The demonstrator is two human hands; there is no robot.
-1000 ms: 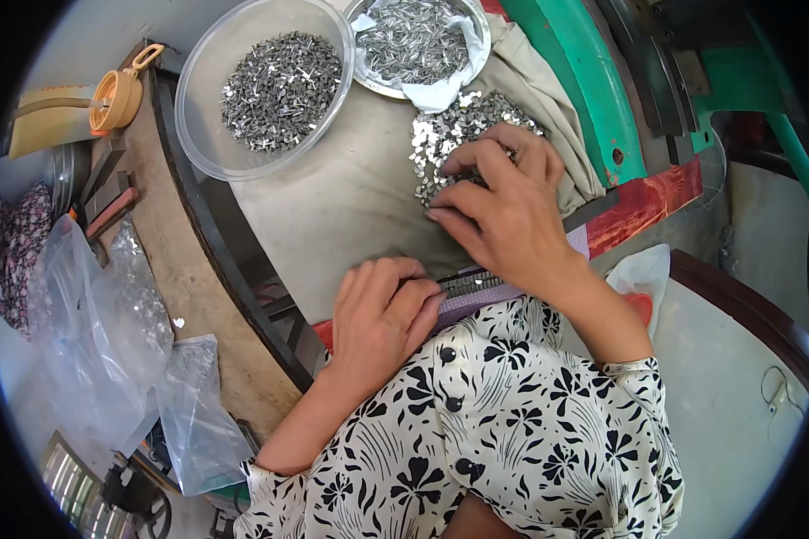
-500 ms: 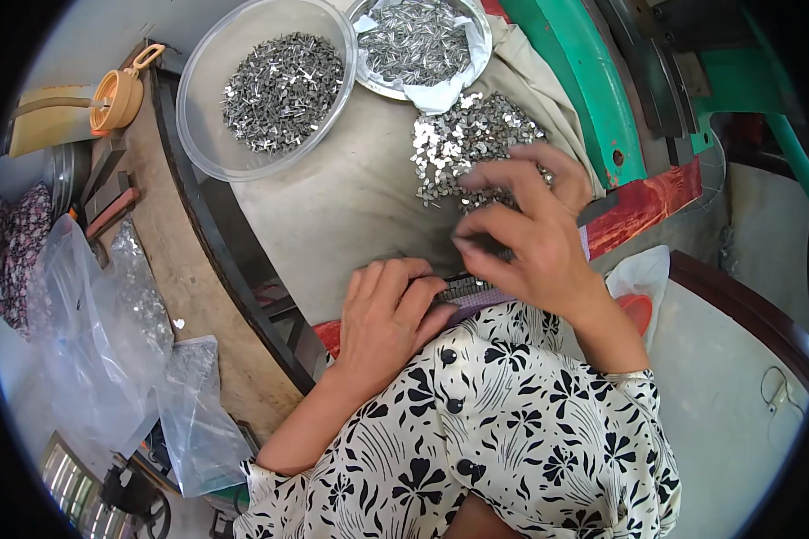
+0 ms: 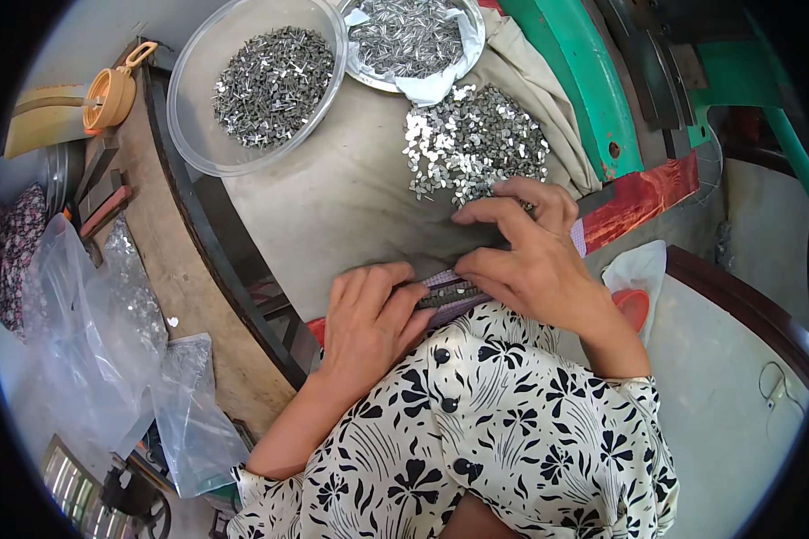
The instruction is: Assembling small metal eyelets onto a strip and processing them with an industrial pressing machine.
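A narrow, dark metal strip (image 3: 449,295), lined with small grey pieces, lies along the near edge of the cloth-covered work surface, against my patterned shirt. My left hand (image 3: 368,310) has its thumb and forefinger closed round the strip's left end. Over the other end is my right hand (image 3: 539,265), its fingers bent and apart, the thumb close to the strip. I cannot make out whether any tiny piece sits inside its curled fingers. Just beyond the right hand spreads a loose pile of small shiny metal pieces (image 3: 476,144).
A translucent plastic bowl (image 3: 184,135) of dark metal pieces stands at the far left. Beside it, a paper-lined metal bowl (image 3: 478,45) holds shiny pins. Green machine framing (image 3: 584,90) borders the right. Clear plastic bags (image 3: 189,422) and an orange cup (image 3: 110,99) are on the left.
My right hand has come down from over the pile's lower edge toward the strip, and its thumb and forefinger have spread apart. My left hand stays at the strip's left end.
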